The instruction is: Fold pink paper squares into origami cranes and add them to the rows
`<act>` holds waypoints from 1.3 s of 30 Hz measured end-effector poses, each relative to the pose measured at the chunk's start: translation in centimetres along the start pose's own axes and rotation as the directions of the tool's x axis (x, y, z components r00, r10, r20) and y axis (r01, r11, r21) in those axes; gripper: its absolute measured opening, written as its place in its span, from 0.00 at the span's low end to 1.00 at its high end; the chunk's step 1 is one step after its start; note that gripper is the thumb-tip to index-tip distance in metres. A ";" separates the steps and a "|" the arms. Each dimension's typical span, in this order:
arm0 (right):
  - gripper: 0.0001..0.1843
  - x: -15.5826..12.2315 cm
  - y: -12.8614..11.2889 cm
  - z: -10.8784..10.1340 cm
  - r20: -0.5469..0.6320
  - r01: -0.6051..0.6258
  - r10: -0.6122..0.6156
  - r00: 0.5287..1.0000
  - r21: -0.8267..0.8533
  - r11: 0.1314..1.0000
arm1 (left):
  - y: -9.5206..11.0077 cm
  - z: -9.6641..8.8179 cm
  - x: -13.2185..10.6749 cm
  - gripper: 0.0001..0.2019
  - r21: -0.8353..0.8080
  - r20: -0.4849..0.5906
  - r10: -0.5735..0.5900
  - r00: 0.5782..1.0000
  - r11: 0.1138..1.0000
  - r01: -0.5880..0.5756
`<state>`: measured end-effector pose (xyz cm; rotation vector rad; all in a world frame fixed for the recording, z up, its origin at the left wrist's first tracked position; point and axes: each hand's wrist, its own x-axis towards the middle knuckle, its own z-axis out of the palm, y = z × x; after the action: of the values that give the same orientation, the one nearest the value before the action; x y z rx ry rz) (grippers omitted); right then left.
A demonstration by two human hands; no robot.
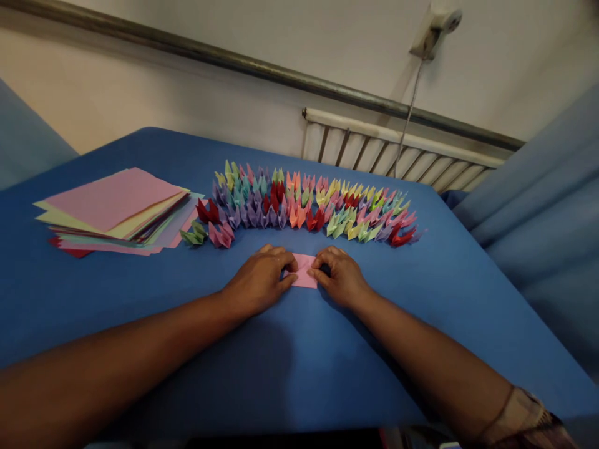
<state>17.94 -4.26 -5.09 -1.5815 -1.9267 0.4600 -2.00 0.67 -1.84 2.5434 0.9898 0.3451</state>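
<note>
A small pink folded paper (304,272) lies flat on the blue table (421,324) between my two hands. My left hand (262,280) presses on its left end with curled fingers. My right hand (340,276) pinches its right end, fingers bent over the edge. Just beyond the paper, several rows of small folded paper pieces (309,202) in many colours stand in an arc.
A fanned stack of coloured square sheets (116,212), pink on top, lies at the table's left. Behind the table is a wall with a metal rail (262,65) and a white radiator (397,153). Blue cloth hangs at right.
</note>
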 end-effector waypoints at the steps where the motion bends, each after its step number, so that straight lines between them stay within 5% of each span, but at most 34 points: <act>1: 0.06 0.0 -0.1 0.0 -0.004 -0.004 0.004 1.000 -0.003 1.000 | 0.0 0.0 0.0 0.05 -0.004 0.002 0.002 1.000 1.000 -0.002; 8: 0.06 -0.1 -0.2 -0.1 0.005 0.010 -0.010 1.000 -0.008 1.000 | -0.3 0.2 -0.2 0.14 0.039 -0.001 0.047 0.999 0.998 -0.047; 19: 0.01 -0.3 -0.1 -0.1 -0.013 -0.014 0.013 1.000 -0.086 0.996 | -0.1 -0.2 -0.1 0.12 0.088 0.054 0.109 0.993 0.990 -0.113; 22: 0.13 -0.7 -0.5 -0.3 -0.007 0.053 -0.055 0.998 -0.175 0.983 | -0.2 0.0 -0.2 0.13 0.086 0.054 0.117 0.992 0.989 -0.122; 26: 0.18 -1.3 -1.0 -0.7 0.150 0.186 -0.142 0.978 -0.339 0.922 | -0.5 -0.1 -0.1 0.12 0.066 0.065 0.115 0.991 0.991 -0.119; 34: 0.20 -1.6 -1.5 -1.3 0.241 0.233 -0.140 0.960 -0.419 0.878 | -2.0 -4.1 -0.4 0.14 -0.158 0.303 0.222 0.927 0.971 -0.181; 39: 0.21 -1.7 -1.5 -1.4 0.265 0.240 -0.136 0.955 -0.411 0.880 | -2.0 -5.3 -0.5 0.15 -0.171 0.337 0.242 0.910 0.966 -0.193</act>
<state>17.87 -6.40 -3.53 -1.6372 -2.4712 0.1272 -5.41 3.08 1.97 2.4762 0.5299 0.0035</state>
